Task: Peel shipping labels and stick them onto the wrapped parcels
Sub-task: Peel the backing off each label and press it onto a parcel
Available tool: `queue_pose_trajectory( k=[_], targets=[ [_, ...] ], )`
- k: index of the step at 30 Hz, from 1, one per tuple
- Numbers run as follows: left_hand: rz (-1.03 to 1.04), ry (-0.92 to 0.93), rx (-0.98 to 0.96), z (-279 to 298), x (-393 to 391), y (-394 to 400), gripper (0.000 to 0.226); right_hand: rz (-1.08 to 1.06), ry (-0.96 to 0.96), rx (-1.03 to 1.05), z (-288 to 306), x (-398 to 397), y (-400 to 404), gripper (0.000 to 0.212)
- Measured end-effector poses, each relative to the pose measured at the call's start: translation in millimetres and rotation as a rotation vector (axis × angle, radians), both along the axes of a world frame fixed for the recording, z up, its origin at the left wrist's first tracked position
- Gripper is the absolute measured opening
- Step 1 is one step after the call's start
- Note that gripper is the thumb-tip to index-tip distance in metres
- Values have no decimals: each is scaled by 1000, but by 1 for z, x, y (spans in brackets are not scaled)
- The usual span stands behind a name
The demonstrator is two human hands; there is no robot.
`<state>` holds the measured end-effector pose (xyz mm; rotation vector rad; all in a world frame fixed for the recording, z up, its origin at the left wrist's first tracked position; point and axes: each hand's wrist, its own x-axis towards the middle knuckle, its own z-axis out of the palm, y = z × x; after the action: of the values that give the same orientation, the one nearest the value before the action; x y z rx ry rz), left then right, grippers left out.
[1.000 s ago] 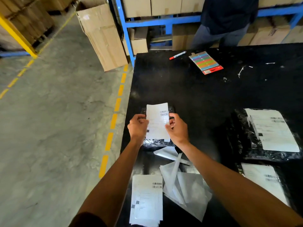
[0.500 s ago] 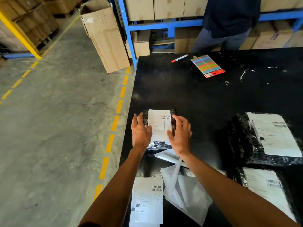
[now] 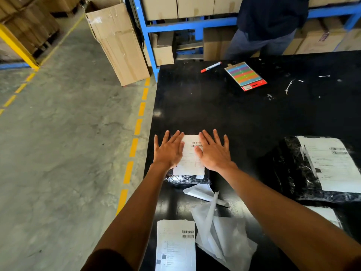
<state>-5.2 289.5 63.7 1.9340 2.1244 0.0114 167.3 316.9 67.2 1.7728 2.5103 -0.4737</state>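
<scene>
A white shipping label (image 3: pixel 190 159) lies on a small black wrapped parcel (image 3: pixel 187 179) near the table's left edge. My left hand (image 3: pixel 169 150) presses flat on the label's left side, fingers spread and straight. My right hand (image 3: pixel 214 151) presses flat on its right side the same way. A stack of unpeeled labels (image 3: pixel 175 245) sits at the near edge. Peeled backing sheets (image 3: pixel 220 229) lie crumpled just right of that stack.
Two labelled black parcels lie at the right, a large one (image 3: pixel 289 173) and another (image 3: pixel 328 216) below it. A red marker (image 3: pixel 211 67) and a coloured sticker pack (image 3: pixel 245 76) lie at the far side of the black table (image 3: pixel 224 112). A person (image 3: pixel 267 26) stands behind it.
Both hands pinched the label above the small parcel, lowered it onto the wrap, then opened and now press flat on it.
</scene>
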Motion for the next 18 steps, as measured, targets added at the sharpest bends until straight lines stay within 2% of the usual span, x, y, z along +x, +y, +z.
queue_pose_trajectory(
  k=[5,9,11,14,18],
  targets=[
    [67,-71,-62,-7,-3,12,51,156,24,48,-1,-13,4,55],
    [162,-118,-60,-14,-5,12,51,-74,-42,-44,-4,-10,14,60],
    [171,-161,-31,-15,-3,12,51,-56,-44,-39,-1,-17,14,61],
    [160,-193,51,-20,6,0,52,20,50,2,-7,-24,-5,61],
    [168,-229,151,-29,9,-32,53,-65,132,60,-28,-9,-46,65]
  ],
)
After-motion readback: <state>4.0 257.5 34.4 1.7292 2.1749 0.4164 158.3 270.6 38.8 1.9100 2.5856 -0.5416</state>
